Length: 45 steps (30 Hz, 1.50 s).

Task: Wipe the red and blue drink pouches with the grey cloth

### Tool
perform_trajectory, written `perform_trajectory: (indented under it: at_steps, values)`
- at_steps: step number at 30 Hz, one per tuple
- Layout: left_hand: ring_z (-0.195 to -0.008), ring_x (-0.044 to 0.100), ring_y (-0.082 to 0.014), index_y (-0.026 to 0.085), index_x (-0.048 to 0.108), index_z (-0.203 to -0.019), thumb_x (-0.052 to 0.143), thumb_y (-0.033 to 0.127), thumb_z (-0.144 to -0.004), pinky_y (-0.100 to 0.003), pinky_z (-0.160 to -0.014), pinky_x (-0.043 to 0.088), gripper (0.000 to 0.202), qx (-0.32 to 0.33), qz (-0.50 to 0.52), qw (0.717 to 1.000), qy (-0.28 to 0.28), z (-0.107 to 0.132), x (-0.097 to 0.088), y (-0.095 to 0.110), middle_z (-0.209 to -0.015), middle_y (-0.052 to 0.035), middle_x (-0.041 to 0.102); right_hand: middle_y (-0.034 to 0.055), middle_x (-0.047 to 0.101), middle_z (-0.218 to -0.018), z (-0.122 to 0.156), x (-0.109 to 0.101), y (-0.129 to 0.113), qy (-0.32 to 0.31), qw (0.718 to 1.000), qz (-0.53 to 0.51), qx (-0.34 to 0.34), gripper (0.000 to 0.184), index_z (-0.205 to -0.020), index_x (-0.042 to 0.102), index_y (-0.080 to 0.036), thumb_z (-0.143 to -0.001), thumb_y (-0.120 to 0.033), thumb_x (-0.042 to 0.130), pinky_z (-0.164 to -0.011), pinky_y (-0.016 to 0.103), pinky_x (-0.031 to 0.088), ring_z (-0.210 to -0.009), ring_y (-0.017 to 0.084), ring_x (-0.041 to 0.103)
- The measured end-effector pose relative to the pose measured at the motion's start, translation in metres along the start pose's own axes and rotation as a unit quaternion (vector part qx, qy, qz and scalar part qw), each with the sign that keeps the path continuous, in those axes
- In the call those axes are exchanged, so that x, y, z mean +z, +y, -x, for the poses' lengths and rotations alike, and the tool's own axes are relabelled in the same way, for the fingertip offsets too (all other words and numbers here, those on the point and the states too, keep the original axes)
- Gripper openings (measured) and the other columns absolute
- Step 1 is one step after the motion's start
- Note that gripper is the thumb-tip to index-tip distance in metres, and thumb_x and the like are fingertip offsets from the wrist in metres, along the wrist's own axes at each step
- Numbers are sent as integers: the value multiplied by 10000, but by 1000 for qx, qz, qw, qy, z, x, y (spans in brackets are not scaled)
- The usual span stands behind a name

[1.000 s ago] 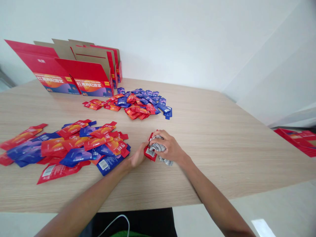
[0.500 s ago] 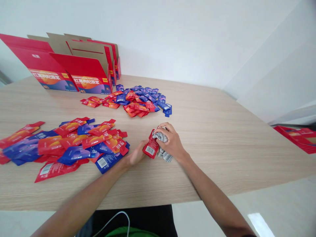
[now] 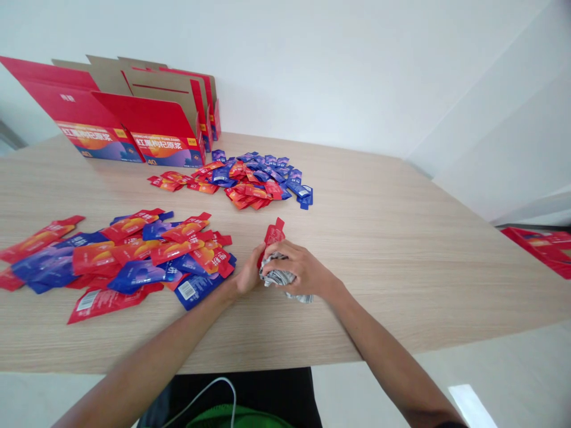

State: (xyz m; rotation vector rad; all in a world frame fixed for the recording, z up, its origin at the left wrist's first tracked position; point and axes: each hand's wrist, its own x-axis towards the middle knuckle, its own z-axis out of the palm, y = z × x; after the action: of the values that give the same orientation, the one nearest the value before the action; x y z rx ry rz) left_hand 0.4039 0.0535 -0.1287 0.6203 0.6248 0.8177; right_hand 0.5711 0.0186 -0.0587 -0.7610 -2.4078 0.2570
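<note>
In front of me, my left hand [image 3: 248, 273] holds a red spouted pouch [image 3: 273, 232] by its left edge. The pouch's narrow top points away from me, and its lower part is covered. My right hand [image 3: 301, 266] is closed around a crumpled grey-and-white striped cloth [image 3: 279, 274], pressed against the pouch's lower part. A loose end of the cloth hangs toward the table. Just left of my left hand lies a pile of red and blue pouches [image 3: 134, 252], with a blue pouch [image 3: 194, 290] nearest my wrist.
Farther back lies a second heap of smaller-looking red and blue pouches [image 3: 250, 181]. Open red cardboard boxes [image 3: 165, 142] stand at the back left against the white wall [image 3: 339, 71]. Another red box [image 3: 539, 246] is beyond the table's right edge. A white cable [image 3: 209, 386] crosses my lap.
My right hand has moved the cloth down and left across the pouch, from its upper part to its lower part. The pouch's top now shows and its barcode is covered.
</note>
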Motion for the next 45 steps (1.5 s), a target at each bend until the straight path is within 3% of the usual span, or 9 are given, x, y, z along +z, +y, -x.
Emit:
perform_trajectory:
  at_steps: [5, 12, 15, 19, 23, 27, 32, 36, 45]
  values:
    - [-642, 612, -183, 157, 653, -813, 557, 399, -951, -292, -622, 488, 295, 13, -1, 1000, -9, 4, 8, 6, -741, -49, 682, 74, 617, -1159, 1, 0, 6, 69, 995, 28, 73, 194, -1032, 697, -267, -848, -210, 724, -973, 395, 534, -1088, 245, 611]
    - [-648, 629, -214, 124, 695, -985, 555, 508, -931, -300, -568, 454, 412, 5, -13, 999, -40, 7, 12, 8, -811, -112, 714, 82, 590, -1150, 5, -6, 17, 173, 961, 87, 195, 265, -1018, 709, -260, -811, -105, 652, -928, 429, 541, -1046, 268, 593]
    - [-667, 636, -216, 126, 693, -959, 557, 498, -935, -305, -594, 470, 396, 9, -8, 1000, -28, 6, 11, 7, -818, -109, 715, 88, 588, -1163, 6, -7, 17, 138, 973, 81, 166, 253, -1022, 711, -254, -813, -118, 669, -941, 429, 538, -1072, 272, 593]
    - [-658, 618, -193, 152, 665, -807, 508, 408, -967, -302, -663, 502, 340, 25, 5, 1000, -8, 6, 13, 10, -717, -59, 671, 84, 606, -1168, 4, -7, 9, 31, 997, 38, 67, 212, -1015, 715, -247, -822, -161, 729, -965, 400, 531, -1098, 254, 609]
    - [-595, 588, -177, 155, 631, -702, 455, 387, -977, -289, -638, 499, 401, 6, 10, 1000, -2, 8, 18, 16, -626, -39, 618, 68, 626, -1171, 2, -6, 2, -43, 999, 15, 15, 222, -999, 713, -249, -800, -185, 788, -934, 363, 541, -1057, 226, 630]
    - [-579, 584, -174, 144, 638, -729, 484, 395, -959, -291, -612, 501, 373, 5, 25, 999, -30, 9, 19, 17, -646, -49, 638, 81, 626, -1166, 3, -7, 6, -25, 999, 25, 19, 197, -997, 715, -237, -816, -200, 783, -949, 375, 542, -1077, 233, 629]
    - [-590, 635, -213, 119, 693, -904, 526, 479, -940, -299, -523, 483, 399, -22, -14, 995, -95, 5, 9, 14, -733, -97, 709, 86, 610, -1169, 6, -15, 16, 54, 989, 82, 114, 208, -1002, 724, -254, -826, -143, 720, -970, 427, 536, -1088, 261, 605]
    - [-628, 666, -226, 110, 714, -932, 527, 455, -946, -305, -562, 499, 393, -31, -31, 994, -104, 3, 4, 12, -767, -115, 737, 87, 598, -1148, 8, -22, 19, 91, 977, 106, 159, 245, -994, 726, -245, -808, -90, 688, -940, 416, 540, -1061, 260, 609]
    - [-590, 601, -176, 128, 668, -747, 413, 280, -974, -289, -635, 515, 373, 1, 29, 999, -19, 7, 18, 17, -660, -62, 670, 71, 620, -1158, 5, -19, 7, -28, 998, 34, 38, 197, -976, 717, -247, -808, -155, 762, -948, 381, 537, -1069, 229, 618]
